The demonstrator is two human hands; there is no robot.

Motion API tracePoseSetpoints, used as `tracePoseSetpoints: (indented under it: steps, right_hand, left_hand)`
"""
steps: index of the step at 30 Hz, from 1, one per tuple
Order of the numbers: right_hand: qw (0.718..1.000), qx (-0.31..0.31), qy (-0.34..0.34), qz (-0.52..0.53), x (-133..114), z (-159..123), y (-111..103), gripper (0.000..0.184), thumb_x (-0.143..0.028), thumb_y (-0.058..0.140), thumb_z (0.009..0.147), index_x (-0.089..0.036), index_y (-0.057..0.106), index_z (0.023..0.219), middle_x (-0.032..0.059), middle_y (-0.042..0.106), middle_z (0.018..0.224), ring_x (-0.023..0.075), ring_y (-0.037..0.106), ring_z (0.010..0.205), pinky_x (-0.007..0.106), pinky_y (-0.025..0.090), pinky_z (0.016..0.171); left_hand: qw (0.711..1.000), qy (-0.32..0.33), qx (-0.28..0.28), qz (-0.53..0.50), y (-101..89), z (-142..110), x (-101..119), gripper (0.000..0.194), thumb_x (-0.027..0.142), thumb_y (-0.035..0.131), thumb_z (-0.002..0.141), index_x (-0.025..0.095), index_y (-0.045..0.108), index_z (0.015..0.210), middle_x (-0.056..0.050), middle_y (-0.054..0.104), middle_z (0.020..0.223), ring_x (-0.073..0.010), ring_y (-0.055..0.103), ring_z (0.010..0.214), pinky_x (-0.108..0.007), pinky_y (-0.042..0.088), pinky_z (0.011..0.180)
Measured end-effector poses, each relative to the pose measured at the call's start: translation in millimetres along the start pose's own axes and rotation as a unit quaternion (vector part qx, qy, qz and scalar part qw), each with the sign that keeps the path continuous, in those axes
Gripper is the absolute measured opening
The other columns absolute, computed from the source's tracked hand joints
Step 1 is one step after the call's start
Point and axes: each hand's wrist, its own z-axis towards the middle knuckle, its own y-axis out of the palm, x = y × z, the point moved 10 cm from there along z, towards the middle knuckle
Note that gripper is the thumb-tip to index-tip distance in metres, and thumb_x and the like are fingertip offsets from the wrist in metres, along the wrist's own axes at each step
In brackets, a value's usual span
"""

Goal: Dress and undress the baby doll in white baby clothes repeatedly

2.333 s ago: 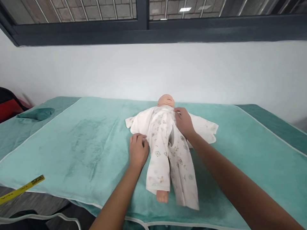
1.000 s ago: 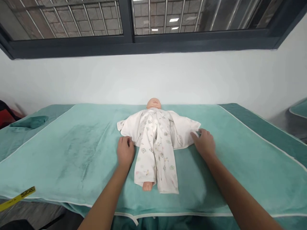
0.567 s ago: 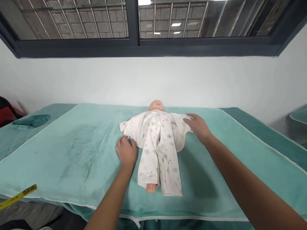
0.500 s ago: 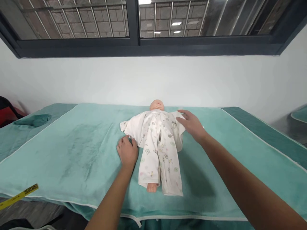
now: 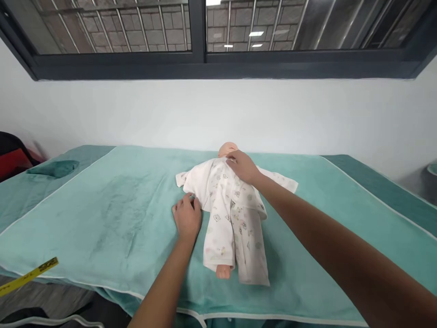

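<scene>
A baby doll lies on its back, its head (image 5: 227, 148) toward the wall. It wears a white printed baby top (image 5: 201, 177) and matching baby pants (image 5: 220, 237). One foot (image 5: 223, 272) sticks out of the left pant leg; the right leg's cuff shows no foot. My right hand (image 5: 243, 166) is over the chest, fingertips closed at the top's neckline, just below the head. The right sleeve (image 5: 282, 180) stretches out flat beyond my wrist. My left hand (image 5: 187, 216) rests on the blanket beside the top's left hem, fingers loosely bent, thumb apart from the forefinger.
A green blanket (image 5: 112, 205) with white piping covers the bed, which stands against a white wall under a dark-framed window (image 5: 198, 64). A yellow strip (image 5: 29, 276) is at the lower left. A red and black item (image 5: 13, 157) stands at the far left.
My right hand has moved left from the doll's right sleeve to the neckline. That sleeve now lies spread outward. My left hand stays beside the hem; the view has shifted slightly.
</scene>
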Motion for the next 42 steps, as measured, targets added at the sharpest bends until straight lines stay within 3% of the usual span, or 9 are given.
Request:
tracePoseSetpoints:
  steps: [6, 13, 18, 22, 30, 34, 37, 39, 42]
  right_hand:
    - [0.993, -0.071, 0.053, -0.079, 5.3, 53.1, 31.7, 0.037, -0.043, 0.064, 0.083, -0.016, 0.068, 0.107, 0.0175, 0.059, 0.126, 0.0341, 0.046, 0.124, 0.042, 0.04, 0.095]
    - [0.979, -0.152, 0.083, -0.104, 12.5, 72.5, 51.7, 0.023, -0.039, 0.069, 0.08, -0.018, 0.069, 0.092, 0.009, 0.071, 0.099, 0.025, 0.064, 0.096, 0.032, 0.046, 0.083]
    - [0.982, -0.093, 0.123, -0.112, 13.7, 65.4, 53.1, 0.029, -0.036, 0.053, 0.092, -0.012, 0.066, 0.101, 0.0163, 0.07, 0.098, 0.0287, 0.065, 0.094, 0.038, 0.047, 0.079]
    - [0.989, -0.02, 0.092, -0.111, -0.9, 55.4, 45.9, 0.028, -0.027, 0.052, 0.092, -0.012, 0.059, 0.114, 0.0219, 0.061, 0.121, 0.0357, 0.052, 0.117, 0.047, 0.042, 0.091]
    - [0.993, 0.092, -0.047, 0.051, -31.3, -6.1, 29.8, 0.019, -0.021, 0.045, 0.092, -0.019, 0.06, 0.104, 0.0088, 0.063, 0.115, 0.021, 0.054, 0.111, 0.034, 0.04, 0.099]
    - [0.934, 0.177, -0.05, 0.306, -16.3, -45.6, 14.7, 0.015, -0.025, 0.049, 0.087, -0.022, 0.062, 0.094, 0.0055, 0.066, 0.103, 0.0212, 0.059, 0.102, 0.038, 0.043, 0.096]
    - [0.844, 0.198, 0.001, 0.499, 7.3, -52.3, 15.5, 0.012, -0.031, 0.059, 0.082, -0.023, 0.063, 0.09, 0.0035, 0.067, 0.097, 0.0199, 0.061, 0.097, 0.037, 0.046, 0.094]
    - [0.775, 0.192, 0.031, 0.601, 18.9, -49.2, 19.9, 0.015, -0.032, 0.066, 0.076, -0.022, 0.063, 0.087, 0.0027, 0.066, 0.093, 0.0192, 0.062, 0.095, 0.037, 0.046, 0.096]
    - [0.709, 0.149, 0.058, 0.687, 27.6, -43.2, 25.7, 0.017, -0.031, 0.07, 0.072, -0.023, 0.063, 0.085, 0.0029, 0.067, 0.093, 0.0194, 0.062, 0.102, 0.038, 0.044, 0.102]
  left_hand:
    - [0.999, 0.032, -0.037, 0.011, 9.2, 1.3, 7.1, 0.039, 0.033, 0.042, 0.094, 0.017, 0.055, 0.128, -0.013, 0.068, 0.12, -0.0279, 0.057, 0.119, -0.045, 0.035, 0.101]
    - [0.99, 0.102, -0.098, -0.023, 21.9, 0.0, 20.4, 0.044, 0.037, 0.041, 0.096, 0.027, 0.051, 0.138, -0.008, 0.064, 0.13, -0.0254, 0.051, 0.127, -0.046, 0.032, 0.106]
    - [0.984, 0.111, -0.117, -0.08, 24.3, -1.4, 18.7, 0.04, 0.035, 0.046, 0.094, 0.031, 0.057, 0.132, -0.006, 0.066, 0.126, -0.025, 0.056, 0.12, -0.045, 0.038, 0.103]
    - [0.975, 0.096, -0.12, -0.158, 24.4, -2.4, 14.6, 0.04, 0.028, 0.047, 0.092, 0.029, 0.061, 0.13, -0.005, 0.065, 0.127, -0.0251, 0.057, 0.119, -0.045, 0.041, 0.102]
    - [0.895, -0.016, -0.187, -0.404, 37.0, 1.9, 9.2, 0.053, 0.02, 0.063, 0.078, 0.028, 0.06, 0.13, -0.004, 0.058, 0.138, -0.0268, 0.049, 0.131, -0.043, 0.033, 0.114]
    - [0.77, -0.154, -0.166, -0.596, 47.2, 11.1, -4.1, 0.067, 0.022, 0.072, 0.072, 0.031, 0.051, 0.135, -0.005, 0.062, 0.129, -0.0238, 0.057, 0.122, -0.039, 0.043, 0.106]
    - [0.683, -0.218, -0.12, -0.686, 48.6, 21.0, -9.9, 0.066, 0.019, 0.074, 0.069, 0.031, 0.051, 0.13, -0.004, 0.063, 0.123, -0.0179, 0.063, 0.108, -0.032, 0.05, 0.094]
    - [0.675, -0.228, -0.101, -0.694, 42.6, 30.1, -6.6, 0.062, 0.017, 0.075, 0.067, 0.029, 0.054, 0.124, -0.004, 0.063, 0.12, -0.0162, 0.064, 0.102, -0.029, 0.052, 0.088]
    - [0.749, -0.172, -0.067, -0.636, 14.0, 47.5, 13.6, 0.051, 0.02, 0.075, 0.067, 0.026, 0.058, 0.115, -0.003, 0.064, 0.11, -0.0171, 0.064, 0.096, -0.028, 0.052, 0.081]
